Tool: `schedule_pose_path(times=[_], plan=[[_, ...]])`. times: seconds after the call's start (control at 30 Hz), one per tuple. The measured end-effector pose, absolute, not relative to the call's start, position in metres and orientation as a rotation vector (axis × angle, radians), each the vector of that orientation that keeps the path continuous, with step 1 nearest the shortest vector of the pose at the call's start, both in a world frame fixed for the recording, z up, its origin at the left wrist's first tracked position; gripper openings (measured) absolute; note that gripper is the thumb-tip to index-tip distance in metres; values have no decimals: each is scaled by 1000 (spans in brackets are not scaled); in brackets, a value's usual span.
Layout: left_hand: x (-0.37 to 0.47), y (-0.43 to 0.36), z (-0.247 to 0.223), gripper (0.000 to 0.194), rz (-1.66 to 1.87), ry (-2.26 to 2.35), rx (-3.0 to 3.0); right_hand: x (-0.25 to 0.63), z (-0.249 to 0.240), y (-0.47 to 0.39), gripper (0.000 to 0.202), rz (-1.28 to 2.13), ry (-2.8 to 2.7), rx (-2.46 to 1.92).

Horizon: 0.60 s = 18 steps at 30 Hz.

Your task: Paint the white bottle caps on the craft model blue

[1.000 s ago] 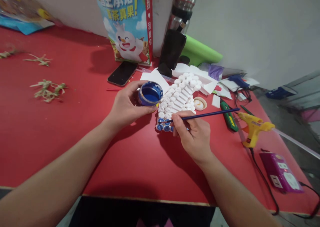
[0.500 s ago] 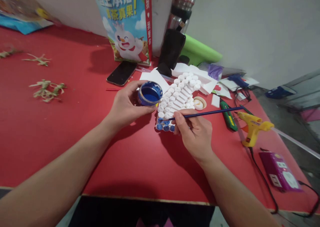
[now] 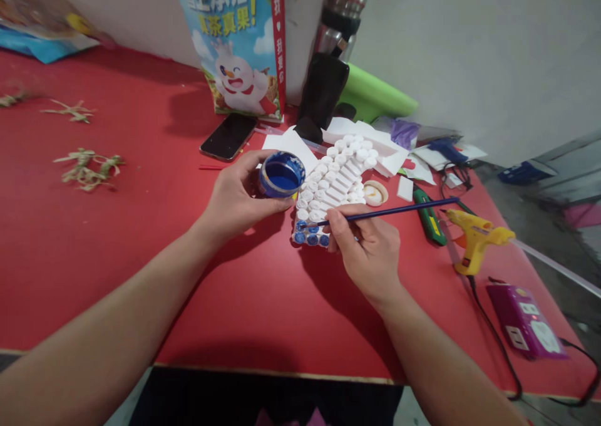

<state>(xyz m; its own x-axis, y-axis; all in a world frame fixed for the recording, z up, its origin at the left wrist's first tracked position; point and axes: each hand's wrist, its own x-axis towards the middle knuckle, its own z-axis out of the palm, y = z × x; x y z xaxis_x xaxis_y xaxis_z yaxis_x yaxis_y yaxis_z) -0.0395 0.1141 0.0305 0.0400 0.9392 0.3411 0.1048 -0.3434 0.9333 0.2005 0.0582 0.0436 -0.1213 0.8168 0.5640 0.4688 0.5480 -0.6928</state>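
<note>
My left hand (image 3: 235, 197) is closed around a small jar of blue paint (image 3: 282, 175), tilted so its open mouth faces me. A thin dark blue paintbrush (image 3: 394, 212) is pinched in my right hand (image 3: 369, 247). Its tip meets a blue-coated roll end at the near left corner of a model made of white paper rolls (image 3: 328, 181). Several roll ends along that near edge are blue; those farther up are white. My right fingers partly hide the model's near right part. Just right of the model lies a round lid (image 3: 375, 193).
A yellow glue gun (image 3: 474, 238), green utility knife (image 3: 429, 218) and purple power socket box (image 3: 526, 322) lie at right. A phone (image 3: 228, 138), printed bag (image 3: 239, 50) and metal flask (image 3: 340, 19) are behind. Straw-like pieces (image 3: 89, 169) lie left on the red table (image 3: 263, 313).
Almost nothing differs. My right hand has shifted very slightly, with the brush tip still at the same corner; the jar stays in my left hand.
</note>
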Motion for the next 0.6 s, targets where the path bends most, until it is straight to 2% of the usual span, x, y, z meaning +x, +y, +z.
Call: schedule_pose_path(times=[0.6], plan=[[-38, 114, 29, 73, 1381, 1093, 1535, 202, 44, 59, 22, 450, -1760, -1076]])
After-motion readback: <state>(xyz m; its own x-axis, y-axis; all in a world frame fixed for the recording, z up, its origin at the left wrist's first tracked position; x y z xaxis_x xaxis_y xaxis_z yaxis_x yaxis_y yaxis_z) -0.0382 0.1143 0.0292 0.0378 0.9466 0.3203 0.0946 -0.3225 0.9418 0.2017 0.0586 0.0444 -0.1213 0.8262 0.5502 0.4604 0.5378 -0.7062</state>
